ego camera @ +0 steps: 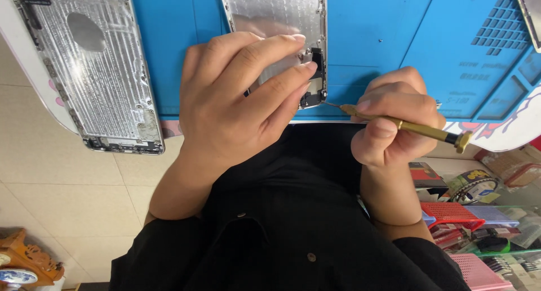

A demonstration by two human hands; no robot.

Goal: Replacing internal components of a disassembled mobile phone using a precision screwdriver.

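Phone housing (282, 14): a bare silver metal back shell lying inside-up on the blue work mat (372, 31), at the near edge of the tabletop (34, 88), directly in front of you.
Left hand (236, 99): your fingers are spread and pressed down on the lower end of the shell, two fingertips resting just beside the small black component (316, 79) at its bottom corner. It pins the shell flat; it is not closed around anything.
Right hand (394, 119): closed around the brass-coloured precision screwdriver (406, 124), thumb and fingers pinching the shaft. The fine tip points at the bottom corner of the shell, close to the black component; whether it touches cannot be told.
Handling, shell: judged light, thin and stiff, with a smooth surface likely to slide on the mat unless you hold it down. Grip it by the long side rails or press on the flat inner panel.
Handling, component: judged small and fragile; keep finger pressure off it.
Second housing (90, 71): a similar silver shell lying well apart to your left, overhanging the tabletop edge.
Surroundings: red and pink plastic trays (468, 212) sit lower down to your right.
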